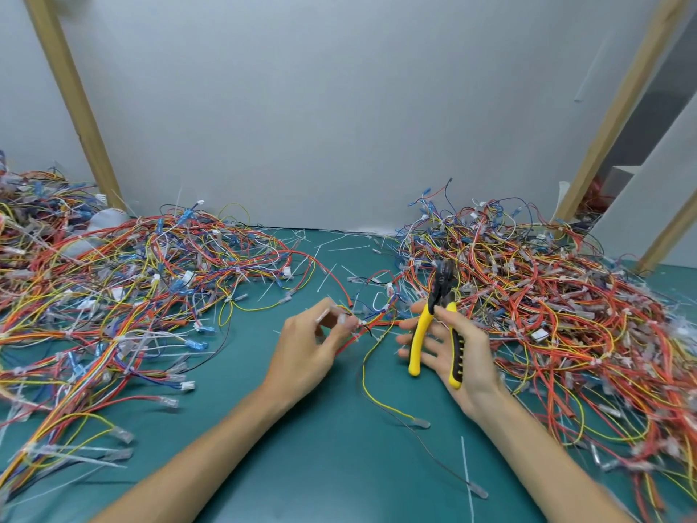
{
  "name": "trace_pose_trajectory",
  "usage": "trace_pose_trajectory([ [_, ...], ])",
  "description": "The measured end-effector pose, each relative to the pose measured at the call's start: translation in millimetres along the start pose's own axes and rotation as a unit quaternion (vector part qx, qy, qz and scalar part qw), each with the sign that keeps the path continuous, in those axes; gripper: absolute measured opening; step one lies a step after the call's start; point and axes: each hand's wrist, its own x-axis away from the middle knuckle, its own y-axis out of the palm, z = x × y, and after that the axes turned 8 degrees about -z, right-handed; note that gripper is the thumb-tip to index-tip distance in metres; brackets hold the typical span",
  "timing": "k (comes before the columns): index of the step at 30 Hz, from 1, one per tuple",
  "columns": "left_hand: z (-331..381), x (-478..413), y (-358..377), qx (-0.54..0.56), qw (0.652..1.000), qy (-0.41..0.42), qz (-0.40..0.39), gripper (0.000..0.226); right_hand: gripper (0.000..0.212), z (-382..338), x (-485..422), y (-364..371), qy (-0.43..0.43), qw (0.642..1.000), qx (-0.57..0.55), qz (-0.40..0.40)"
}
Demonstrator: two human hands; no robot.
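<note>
My left hand (pixel 313 345) pinches a small bundle of red, yellow and white wires (pixel 371 326) at a white cable tie, over the green mat. My right hand (pixel 449 345) holds yellow-and-black wire cutters (pixel 433 326) upright, the handles spread across its palm and the dark jaws pointing up beside the bundle. A yellow wire (pixel 381 402) and a thin black one hang down from the bundle toward the mat's front.
A large tangle of coloured wires (pixel 113 296) covers the left of the green mat (pixel 332 447); another heap (pixel 547 315) covers the right. Cut white cable ties (pixel 467 481) lie scattered about. Wooden posts (pixel 71 96) lean at both sides before a grey wall.
</note>
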Motion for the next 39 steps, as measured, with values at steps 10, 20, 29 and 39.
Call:
trace_pose_trajectory([
  [10, 10, 12, 15, -0.231, 0.936, 0.237, -0.119, 0.006, 0.023, 5, 0, 5, 0.000, 0.995, 0.100, 0.032],
  [20, 16, 10, 18, -0.319, 0.903, 0.284, -0.052, 0.011, 0.033, 3, 2, 5, -0.001, 0.992, 0.121, 0.035],
  [29, 20, 11, 15, -0.294, 0.922, 0.232, 0.100, 0.034, 0.033, 3, -2, 0, -0.013, 0.998, 0.001, 0.054],
  [39, 16, 17, 24, -0.296, 0.940, 0.121, -0.121, 0.012, 0.032, 0, -5, -5, 0.000, 0.996, -0.073, 0.049],
])
